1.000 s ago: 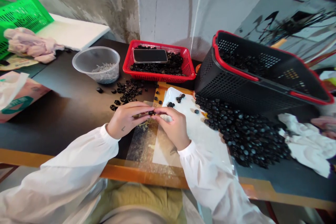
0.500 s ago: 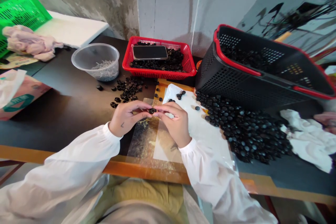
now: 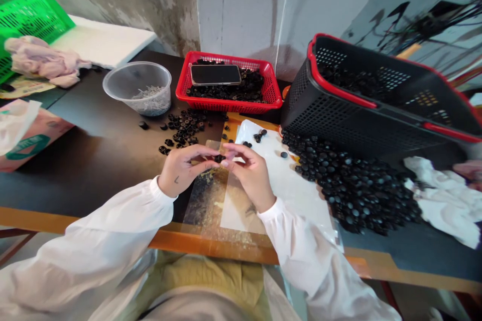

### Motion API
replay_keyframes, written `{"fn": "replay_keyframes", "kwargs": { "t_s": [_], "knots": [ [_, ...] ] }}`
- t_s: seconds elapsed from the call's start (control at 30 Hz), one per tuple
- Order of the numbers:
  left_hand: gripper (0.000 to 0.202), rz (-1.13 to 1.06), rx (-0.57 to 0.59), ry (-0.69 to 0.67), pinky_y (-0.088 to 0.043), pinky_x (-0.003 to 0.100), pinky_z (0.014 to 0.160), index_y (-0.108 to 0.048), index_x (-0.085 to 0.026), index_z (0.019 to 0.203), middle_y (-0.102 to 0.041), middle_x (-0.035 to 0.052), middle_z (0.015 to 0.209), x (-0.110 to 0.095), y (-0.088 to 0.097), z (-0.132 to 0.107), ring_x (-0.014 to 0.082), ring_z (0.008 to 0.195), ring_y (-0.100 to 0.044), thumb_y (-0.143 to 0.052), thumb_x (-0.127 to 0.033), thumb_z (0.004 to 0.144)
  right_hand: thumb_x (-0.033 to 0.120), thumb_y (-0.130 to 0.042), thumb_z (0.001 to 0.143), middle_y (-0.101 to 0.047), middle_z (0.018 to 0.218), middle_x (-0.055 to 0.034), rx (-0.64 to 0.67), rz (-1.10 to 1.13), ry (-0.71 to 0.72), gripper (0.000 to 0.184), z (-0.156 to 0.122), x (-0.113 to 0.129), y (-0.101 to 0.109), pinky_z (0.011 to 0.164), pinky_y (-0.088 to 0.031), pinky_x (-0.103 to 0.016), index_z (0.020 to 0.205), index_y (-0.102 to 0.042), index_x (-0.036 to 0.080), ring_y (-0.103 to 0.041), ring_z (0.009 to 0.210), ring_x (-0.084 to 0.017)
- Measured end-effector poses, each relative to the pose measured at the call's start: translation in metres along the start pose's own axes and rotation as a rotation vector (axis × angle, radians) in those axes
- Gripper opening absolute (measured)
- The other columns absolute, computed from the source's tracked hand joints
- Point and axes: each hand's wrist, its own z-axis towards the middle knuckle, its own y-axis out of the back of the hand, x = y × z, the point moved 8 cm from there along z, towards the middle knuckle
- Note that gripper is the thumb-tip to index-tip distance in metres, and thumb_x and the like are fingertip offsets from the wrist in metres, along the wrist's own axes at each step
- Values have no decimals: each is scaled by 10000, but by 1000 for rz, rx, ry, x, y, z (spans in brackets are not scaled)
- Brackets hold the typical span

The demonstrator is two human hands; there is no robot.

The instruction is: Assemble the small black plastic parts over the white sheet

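My left hand (image 3: 181, 170) and my right hand (image 3: 248, 173) meet fingertip to fingertip above the table's near middle. Between them they pinch one small black round part (image 3: 218, 158). Both hands are closed in a pinch on it. Under the hands lies a clear plastic sheet (image 3: 278, 185) over a worn patch of table. A small scatter of black parts (image 3: 184, 128) lies just beyond my left hand. A large heap of the same black parts (image 3: 354, 185) spreads to the right of my right hand.
A clear tub (image 3: 137, 88) with pale bits stands at the back left. A red tray (image 3: 271, 93) holds black parts and a phone (image 3: 215, 74). A black basket with red rim (image 3: 339, 110) leans at right. Green crate (image 3: 33, 15), cloths and a carton (image 3: 26, 135) sit at left.
My right hand's outer fingers have lifted and spread slightly while the pinch on the black part stays. The hands remain in the same place.
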Motion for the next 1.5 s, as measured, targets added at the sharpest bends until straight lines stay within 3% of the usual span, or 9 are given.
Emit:
{"fn": "replay_keyframes", "kwargs": {
  "t_s": [0.2, 0.33, 0.73, 0.97, 1.1, 1.2, 1.33, 1.4, 1.5],
  "knots": [
    [150, 32, -2, -145, -601, 239, 753, -807, -237, 980, -753, 55, 986, -11, 3, 4, 154, 846, -720, -781, -301, 848, 238, -860, 707, -765, 1046, 6, 124, 140, -108, 391, 3, -12, -8, 988, -547, -345, 1081, -764, 294, -698, 1008, -173],
    [145, 22, -28, -157, -588, 253, 734, -824, -272, 973, -688, 42, 941, -13, 5, 5, 137, 801, -671, -797, -284, 831, 272, -851, 716, -784, 1125, -1, 224, 226, -233, 362, -1, -21, -16, 1027, -538, -381, 1070, -778, 292, -728, 1041, -185],
    [117, -450, -8, 0, -644, 296, 666, -833, -233, 945, -691, 56, 864, -10, -10, -10, 176, 738, -728, -789, -259, 840, 271, -908, 581, -814, 835, -15, 127, 250, -348, 320, -7, -34, -10, 888, -585, -390, 890, -829, 247, -746, 775, -192],
    [42, -256, -42, -1, -596, 257, 662, -784, -184, 854, -710, 35, 799, -12, -12, -18, 158, 735, -704, -765, -221, 862, 279, -874, 631, -790, 757, -6, 79, 203, -279, 177, -9, -27, -11, 821, -600, -355, 793, -824, 226, -723, 718, -174],
    [131, -108, -100, -232, -604, 235, 707, -789, -224, 1004, -702, 41, 961, -29, 1, -10, 138, 780, -701, -747, -228, 880, 329, -848, 693, -813, 933, -15, 148, 75, -167, 278, -3, 0, -12, 886, -603, -372, 959, -815, 258, -756, 866, -206],
    [354, 101, -71, -319, -586, 222, 743, -721, -241, 1218, -697, 49, 1036, -30, 7, -5, 124, 784, -676, -764, -233, 867, 303, -813, 760, -802, 1068, -22, 144, -181, -3, 273, 4, 27, 13, 946, -582, -368, 1031, -800, 277, -748, 985, -214],
    [176, 212, -16, -349, -551, 232, 751, -762, -231, 1072, -686, 50, 994, -25, 6, -6, 136, 820, -662, -682, -199, 919, 209, -723, 852, -782, 1098, -77, -153, -890, 243, 210, 9, 60, 90, 1049, -508, -425, 1042, -802, 249, -698, 1089, -255],
    [132, 224, 74, -399, -537, 266, 813, -768, -231, 1009, -696, 50, 970, -28, -6, -9, 155, 861, -658, -680, -197, 916, 140, -649, 883, -752, 1164, -150, -272, -1146, 237, 278, 11, 62, 124, 1056, -496, -470, 1127, -778, 175, -669, 1147, -297],
    [151, 242, 320, -437, -521, 294, 833, -755, -248, 1054, -706, 53, 976, -32, -39, -16, 175, 895, -645, -664, -256, 934, 86, -602, 885, -731, 1237, -158, -219, -1359, 236, 355, 14, 53, 142, 1151, -393, -538, 1209, -736, 141, -623, 1236, -321]
  ]
}}
